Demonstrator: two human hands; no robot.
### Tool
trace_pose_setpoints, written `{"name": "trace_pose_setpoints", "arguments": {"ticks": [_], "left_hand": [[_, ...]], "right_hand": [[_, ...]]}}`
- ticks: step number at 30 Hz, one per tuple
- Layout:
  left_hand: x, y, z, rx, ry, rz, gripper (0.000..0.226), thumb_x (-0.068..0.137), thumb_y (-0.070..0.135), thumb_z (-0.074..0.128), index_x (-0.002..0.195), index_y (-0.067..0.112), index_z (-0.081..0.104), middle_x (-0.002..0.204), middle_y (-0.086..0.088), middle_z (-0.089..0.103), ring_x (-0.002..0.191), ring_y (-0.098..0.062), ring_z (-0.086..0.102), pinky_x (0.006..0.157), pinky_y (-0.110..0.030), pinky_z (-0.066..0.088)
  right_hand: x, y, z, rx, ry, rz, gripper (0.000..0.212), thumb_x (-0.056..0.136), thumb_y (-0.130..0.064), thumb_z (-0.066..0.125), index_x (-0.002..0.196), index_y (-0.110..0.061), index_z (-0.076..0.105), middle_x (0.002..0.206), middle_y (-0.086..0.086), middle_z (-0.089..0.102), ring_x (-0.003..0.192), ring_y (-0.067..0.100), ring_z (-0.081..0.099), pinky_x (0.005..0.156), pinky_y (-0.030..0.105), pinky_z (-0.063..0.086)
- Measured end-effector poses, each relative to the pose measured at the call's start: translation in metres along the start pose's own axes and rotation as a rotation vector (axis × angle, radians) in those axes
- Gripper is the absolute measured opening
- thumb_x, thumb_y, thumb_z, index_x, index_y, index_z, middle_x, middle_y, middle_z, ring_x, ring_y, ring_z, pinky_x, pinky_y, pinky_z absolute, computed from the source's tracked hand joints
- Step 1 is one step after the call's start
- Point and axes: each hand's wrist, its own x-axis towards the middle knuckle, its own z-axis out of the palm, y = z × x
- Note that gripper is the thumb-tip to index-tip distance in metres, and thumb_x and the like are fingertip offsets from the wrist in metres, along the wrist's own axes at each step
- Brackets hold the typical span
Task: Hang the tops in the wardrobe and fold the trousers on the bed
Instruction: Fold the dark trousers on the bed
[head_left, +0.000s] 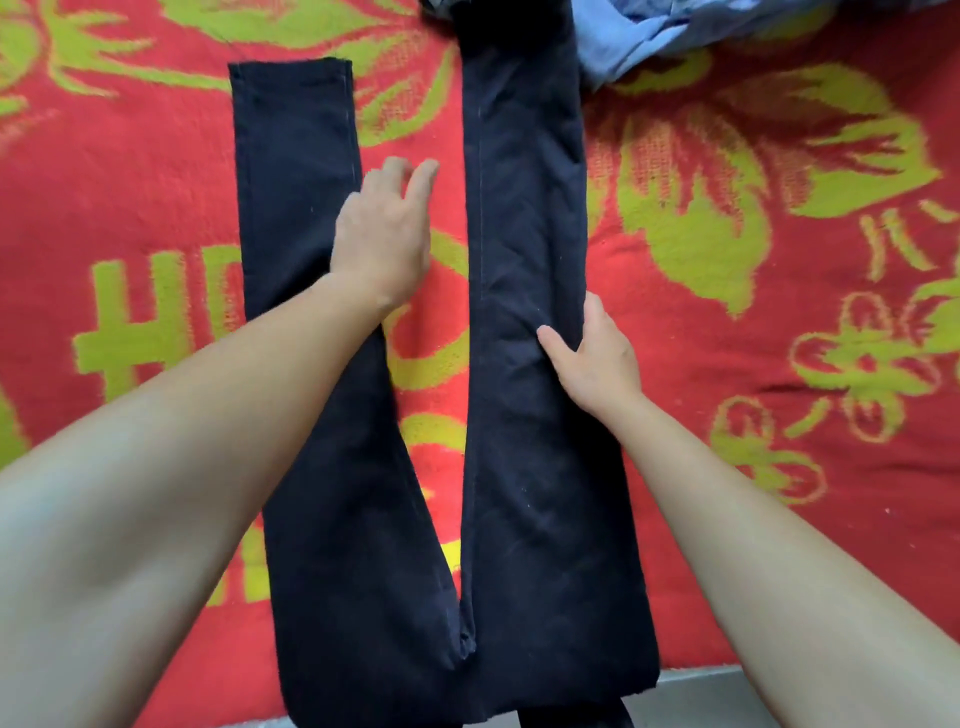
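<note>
Dark navy trousers (519, 364) lie flat on the bed, legs spread apart and pointing away from me, waist at the near edge. My left hand (384, 234) hovers or rests at the inner edge of the left leg, fingers straight and slightly spread. My right hand (592, 358) grips the outer edge of the right leg about halfway up, thumb on top of the cloth and fingers tucked under the edge. The far end of the right leg runs out of view at the top.
The bed carries a red blanket (779, 312) with yellow-green flower patterns and letters. A light blue garment (639, 41) lies crumpled at the top right, touching the right trouser leg. The bed's near edge and a strip of grey floor (727, 691) show at the bottom.
</note>
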Motion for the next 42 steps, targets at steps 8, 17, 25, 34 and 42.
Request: {"name": "trace_pose_setpoints", "arguments": {"ticks": [8, 17, 25, 34, 42], "left_hand": [[0.108, 0.109, -0.015, 0.353, -0.115, 0.589, 0.079, 0.089, -0.006, 0.05, 0.154, 0.029, 0.021, 0.162, -0.011, 0.016, 0.115, -0.038, 0.05, 0.081, -0.049, 0.045], [0.074, 0.029, -0.039, 0.076, -0.083, 0.422, 0.03, 0.089, -0.008, 0.046, 0.113, 0.004, 0.058, 0.122, -0.019, 0.052, 0.085, -0.043, 0.058, 0.067, -0.049, 0.047], [-0.01, -0.111, -0.027, -0.138, 0.067, -0.006, 0.039, 0.077, -0.004, 0.045, 0.099, 0.008, 0.074, 0.111, -0.015, 0.068, 0.1, -0.036, 0.064, 0.089, -0.039, 0.048], [-0.035, -0.142, -0.013, -0.745, 0.055, -0.579, 0.059, 0.083, 0.003, 0.048, 0.14, 0.018, 0.046, 0.143, -0.003, 0.043, 0.123, -0.016, 0.052, 0.103, -0.02, 0.04], [-0.026, -0.139, -0.001, -0.924, 0.105, -0.896, 0.033, 0.082, 0.01, 0.064, 0.114, 0.019, 0.061, 0.1, 0.006, 0.067, 0.095, -0.012, 0.067, 0.084, -0.022, 0.054]], "right_hand": [[-0.008, 0.013, -0.001, 0.048, -0.021, -0.059, 0.056, 0.093, -0.047, 0.055, 0.144, -0.029, 0.043, 0.125, -0.002, 0.059, 0.118, 0.022, 0.055, 0.1, 0.042, 0.045], [-0.052, -0.016, -0.005, 0.102, -0.114, -0.209, 0.066, 0.09, -0.027, 0.047, 0.154, -0.035, 0.033, 0.074, -0.019, 0.051, 0.06, -0.001, 0.049, 0.061, 0.019, 0.037], [-0.078, -0.112, 0.074, -0.023, -0.402, -0.402, 0.068, 0.094, -0.014, 0.051, 0.156, -0.005, 0.026, 0.113, 0.014, 0.065, 0.108, 0.035, 0.058, 0.09, 0.04, 0.045], [-0.085, -0.14, 0.137, -0.154, -0.473, -0.232, 0.072, 0.098, -0.056, 0.045, 0.156, -0.016, 0.027, 0.117, 0.003, 0.061, 0.114, 0.025, 0.057, 0.095, 0.042, 0.047], [-0.047, -0.103, 0.095, -0.047, -0.041, 0.055, 0.041, 0.098, -0.048, 0.051, 0.128, -0.02, 0.057, 0.108, 0.0, 0.065, 0.113, 0.025, 0.056, 0.096, 0.039, 0.042]]}}
